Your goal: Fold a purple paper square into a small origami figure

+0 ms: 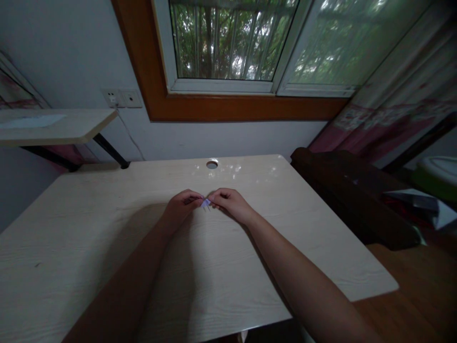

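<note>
A small pale-purple piece (pixel 205 203), which looks like folded paper, is held just above the light wood-grain desk (pixel 235 267). My left hand (pixel 183 204) pinches its left side between thumb and fingers. On the opposite side, the fingertips of my right hand (pixel 230 202) are closed on it. Thin points stick out from its lower edge toward me. Most of the piece is covered by my fingertips, so its exact shape cannot be made out.
A round cable hole (pixel 212 164) sits near the desk's back edge. At the left, a raised shelf (pixel 53 128) stands on black legs. Beyond the desk are a wall socket (pixel 121 98) and a window (pixel 232 43). Dark wooden furniture (pixel 342 195) stands to the right.
</note>
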`<move>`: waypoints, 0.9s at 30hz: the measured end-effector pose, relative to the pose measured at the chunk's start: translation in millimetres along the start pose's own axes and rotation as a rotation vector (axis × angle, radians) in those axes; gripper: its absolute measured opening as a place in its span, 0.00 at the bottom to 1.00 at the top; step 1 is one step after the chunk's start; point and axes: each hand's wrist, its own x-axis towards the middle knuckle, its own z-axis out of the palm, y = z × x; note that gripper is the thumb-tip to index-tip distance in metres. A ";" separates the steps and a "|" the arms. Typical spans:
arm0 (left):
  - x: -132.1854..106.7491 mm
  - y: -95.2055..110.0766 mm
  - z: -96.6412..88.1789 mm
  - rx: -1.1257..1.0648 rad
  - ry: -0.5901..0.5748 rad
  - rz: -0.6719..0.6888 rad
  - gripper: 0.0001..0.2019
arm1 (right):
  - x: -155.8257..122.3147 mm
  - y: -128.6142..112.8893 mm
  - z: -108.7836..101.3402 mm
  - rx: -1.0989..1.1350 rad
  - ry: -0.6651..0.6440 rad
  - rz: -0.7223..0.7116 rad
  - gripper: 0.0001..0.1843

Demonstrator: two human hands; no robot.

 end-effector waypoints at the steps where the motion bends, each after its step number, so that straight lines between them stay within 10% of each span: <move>1: 0.1 -0.3 0.1 0.013 -0.005 0.009 0.11 | -0.3 -0.2 0.2 -0.009 0.006 -0.005 0.16; 27: -5.4 5.3 5.9 0.376 -0.036 0.302 0.05 | -3.0 4.3 5.3 -0.159 0.102 -0.087 0.17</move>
